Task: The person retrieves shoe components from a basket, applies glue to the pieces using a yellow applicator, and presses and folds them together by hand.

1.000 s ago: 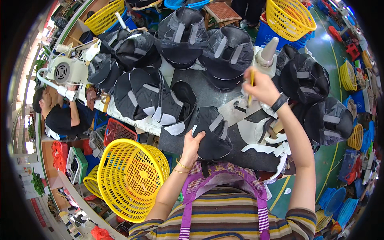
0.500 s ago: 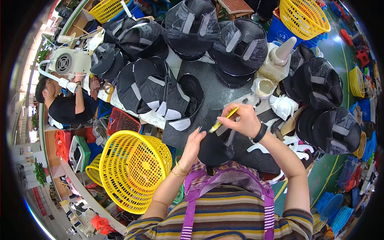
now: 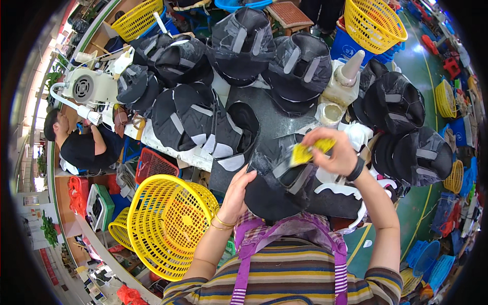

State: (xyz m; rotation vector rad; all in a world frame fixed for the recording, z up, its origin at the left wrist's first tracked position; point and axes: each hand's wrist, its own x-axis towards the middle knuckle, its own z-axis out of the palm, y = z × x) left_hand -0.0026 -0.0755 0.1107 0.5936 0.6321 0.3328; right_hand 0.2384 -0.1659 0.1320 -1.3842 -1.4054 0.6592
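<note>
A black cap piece with grey strips (image 3: pixel 278 182) lies on the dark table right in front of me. My left hand (image 3: pixel 239 192) presses flat on its left edge, fingers apart. My right hand (image 3: pixel 333 151) grips a yellow brush (image 3: pixel 304 152), blurred, with its tip down on the cap's top. A dark band sits on my right wrist and gold bangles on the left.
Piles of black caps (image 3: pixel 239 43) cover the table beyond. A cone-topped glue bottle (image 3: pixel 344 79) and a small pot (image 3: pixel 330 113) stand at right. A yellow basket (image 3: pixel 170 223) sits at my left. Another person (image 3: pixel 81 145) sits at far left near a white machine (image 3: pixel 86 87).
My right hand came back from the glue pot at the right with the yellow brush and lowered it onto the cap. My left hand stayed on the cap's edge.
</note>
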